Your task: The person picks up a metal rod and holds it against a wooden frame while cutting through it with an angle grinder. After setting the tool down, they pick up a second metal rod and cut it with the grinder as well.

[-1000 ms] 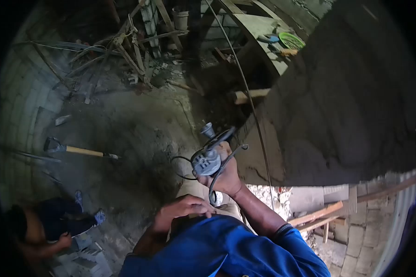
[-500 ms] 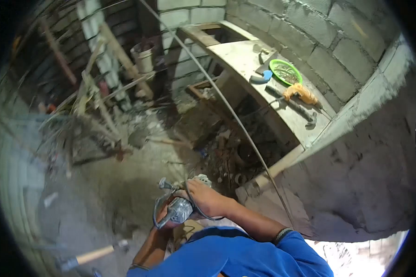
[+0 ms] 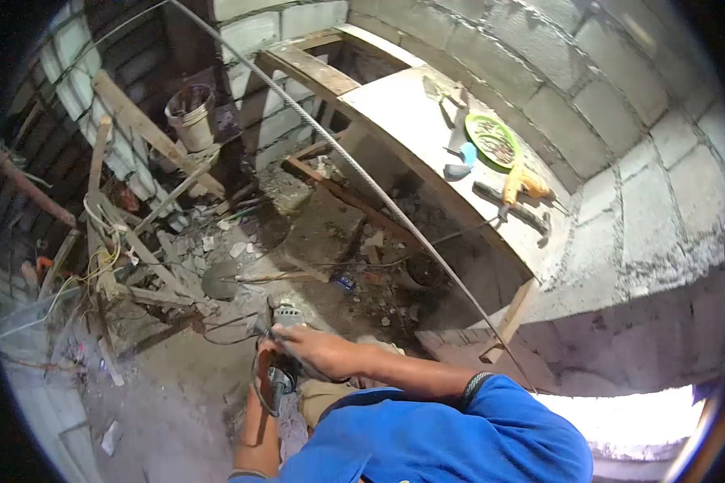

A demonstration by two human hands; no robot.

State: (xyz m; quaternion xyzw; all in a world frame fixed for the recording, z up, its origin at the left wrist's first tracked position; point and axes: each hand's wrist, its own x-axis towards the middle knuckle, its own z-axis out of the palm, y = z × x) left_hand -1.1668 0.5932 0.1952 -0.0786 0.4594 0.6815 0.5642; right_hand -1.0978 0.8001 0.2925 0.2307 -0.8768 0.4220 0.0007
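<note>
In front of my body, low in the head view, I hold a dusty grey angle grinder with its dark cord looped about it. My right hand lies over the tool from the right, fingers wrapped round it and the cord. From the left, my left hand grips the tool, partly hidden behind it. The grinder's lower end shows below my hands.
A pale board along the block wall carries a green bowl, an orange drill, a hammer and a blue-and-grey tool. A steel bar slants across the view. Scrap wood and a bucket stand left.
My hands and the grinder have moved left and tilted more upright. The view has shifted, so the board sits farther left and the hammer on the floor is out of sight.
</note>
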